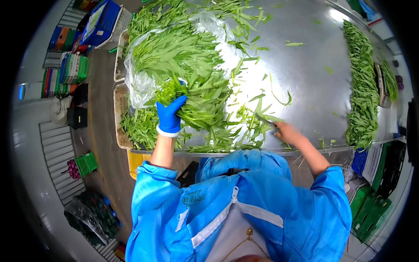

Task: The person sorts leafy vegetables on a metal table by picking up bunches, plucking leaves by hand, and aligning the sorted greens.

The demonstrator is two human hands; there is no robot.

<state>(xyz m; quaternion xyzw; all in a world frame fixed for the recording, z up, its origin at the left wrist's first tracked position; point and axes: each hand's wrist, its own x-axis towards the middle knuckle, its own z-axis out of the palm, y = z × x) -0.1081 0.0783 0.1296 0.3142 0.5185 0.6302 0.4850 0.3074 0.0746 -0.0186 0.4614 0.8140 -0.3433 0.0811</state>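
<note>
My left hand (170, 114), in a blue glove, is closed around the stems of a bunch of leafy greens (205, 98) that looks like water spinach. The cut stem ends face left and the long narrow leaves fan out to the right. Bare and closed, my right hand (286, 132) grips a small knife (265, 120) near the table's front edge. Its blade points up and left over trimmed leaves and stem bits (246, 118). A larger heap of greens (174, 54) lies on a clear plastic bag (142, 87) beyond my left hand.
Bunched greens (362, 87) form a long row on the right of the metal table (305, 65). What looks like a scale (382, 85) stands beside them. Pale crates (120, 115) adjoin the table's left edge, one holding greens. Stacked crates (74, 67) stand across the floor.
</note>
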